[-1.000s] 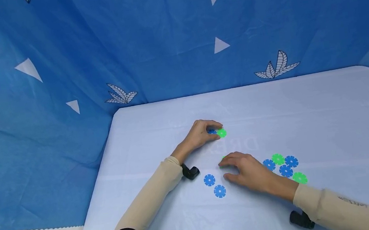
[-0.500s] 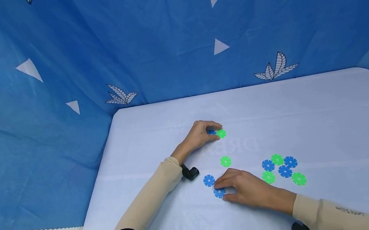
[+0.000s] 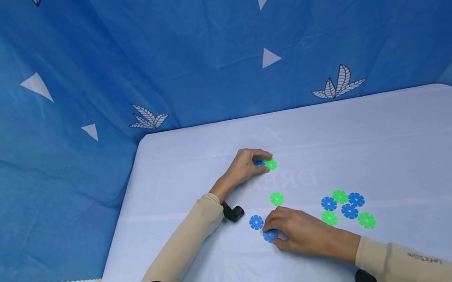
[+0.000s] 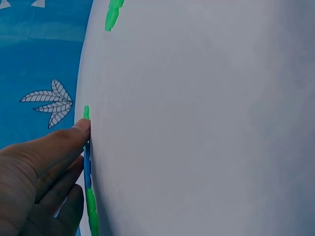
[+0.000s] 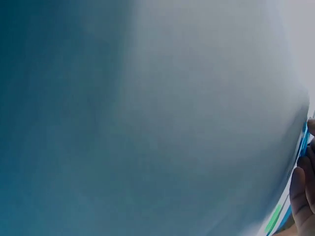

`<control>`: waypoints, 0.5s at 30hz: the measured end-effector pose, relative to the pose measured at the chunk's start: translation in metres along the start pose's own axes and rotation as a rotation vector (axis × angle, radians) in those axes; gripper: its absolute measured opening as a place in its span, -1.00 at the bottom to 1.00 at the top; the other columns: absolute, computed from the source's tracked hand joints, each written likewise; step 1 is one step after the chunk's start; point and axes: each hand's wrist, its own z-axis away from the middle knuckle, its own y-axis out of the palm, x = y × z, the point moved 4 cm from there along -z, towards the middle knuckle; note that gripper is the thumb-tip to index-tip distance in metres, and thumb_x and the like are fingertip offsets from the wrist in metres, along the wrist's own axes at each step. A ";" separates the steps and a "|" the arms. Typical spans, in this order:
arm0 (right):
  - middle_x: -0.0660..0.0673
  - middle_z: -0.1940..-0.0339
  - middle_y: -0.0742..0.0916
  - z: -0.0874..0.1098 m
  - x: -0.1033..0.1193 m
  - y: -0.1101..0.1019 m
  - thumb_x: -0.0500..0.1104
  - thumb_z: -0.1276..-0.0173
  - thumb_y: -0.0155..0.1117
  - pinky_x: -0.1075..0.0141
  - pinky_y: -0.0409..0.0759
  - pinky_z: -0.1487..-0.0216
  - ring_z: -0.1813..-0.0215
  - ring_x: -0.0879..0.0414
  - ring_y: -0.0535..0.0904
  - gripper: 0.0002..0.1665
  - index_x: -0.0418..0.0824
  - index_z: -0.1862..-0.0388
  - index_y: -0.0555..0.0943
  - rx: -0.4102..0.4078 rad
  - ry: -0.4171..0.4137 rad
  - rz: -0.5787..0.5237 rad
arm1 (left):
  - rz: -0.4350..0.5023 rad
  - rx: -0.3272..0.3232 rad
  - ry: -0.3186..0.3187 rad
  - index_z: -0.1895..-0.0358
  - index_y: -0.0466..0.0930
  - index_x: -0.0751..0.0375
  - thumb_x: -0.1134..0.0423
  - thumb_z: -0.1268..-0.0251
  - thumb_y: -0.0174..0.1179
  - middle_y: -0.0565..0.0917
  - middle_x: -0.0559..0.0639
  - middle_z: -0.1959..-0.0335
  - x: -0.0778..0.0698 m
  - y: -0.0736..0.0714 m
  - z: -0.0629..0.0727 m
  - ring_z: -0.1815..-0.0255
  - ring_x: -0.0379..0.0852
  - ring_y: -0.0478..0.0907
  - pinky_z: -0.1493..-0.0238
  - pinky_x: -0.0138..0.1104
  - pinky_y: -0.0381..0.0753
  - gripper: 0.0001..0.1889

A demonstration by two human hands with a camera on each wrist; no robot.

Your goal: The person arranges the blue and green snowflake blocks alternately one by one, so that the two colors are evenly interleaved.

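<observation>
My left hand (image 3: 242,164) pinches a row of notched snowflake discs between thumb and fingers. A green disc (image 3: 271,164) shows at its fingertips, with a blue disc (image 3: 259,163) partly hidden behind them. Seen edge-on in the left wrist view, the row shows a blue disc (image 4: 87,169) with green on both sides. Nearer the front, my right hand (image 3: 299,232) pinches a blue snowflake disc (image 3: 270,235) at its edges. Just left of it lies another blue disc (image 3: 256,222). A single green disc (image 3: 277,199) lies between the two hands.
To the right lies a loose group of several blue and green discs, among them a blue disc (image 3: 349,211) and a green disc (image 3: 366,220). The white-covered table (image 3: 411,148) meets a blue curtain (image 3: 211,87) at the back. Black wrist cameras (image 3: 233,212) sit at both cuffs.
My right hand has come from beside the single green disc toward the front and taken hold of the lower blue disc, which has shifted slightly. My left hand stays in place.
</observation>
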 end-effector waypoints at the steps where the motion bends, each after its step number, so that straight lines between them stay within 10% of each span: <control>1: 0.08 0.05 0.69 0.000 -0.002 -0.002 -0.15 -0.19 0.49 0.24 0.59 -0.11 -0.05 0.20 0.58 -0.68 -0.14 0.06 0.72 -0.019 0.001 -0.004 | 0.000 0.000 0.001 -0.06 0.71 0.18 0.33 -0.14 0.44 0.71 -0.01 -0.04 0.000 0.000 0.000 -0.19 -0.12 0.54 -0.21 -0.34 0.47 -0.63; 15: 0.05 0.09 0.71 -0.010 -0.047 -0.033 -0.19 -0.16 0.50 0.11 0.61 -0.06 -0.01 0.11 0.62 -0.70 -0.16 0.10 0.73 -0.210 0.145 -0.058 | -0.002 0.001 -0.008 -0.05 0.71 0.17 0.33 -0.13 0.44 0.71 -0.02 -0.04 0.001 0.000 -0.001 -0.20 -0.13 0.53 -0.21 -0.36 0.46 -0.63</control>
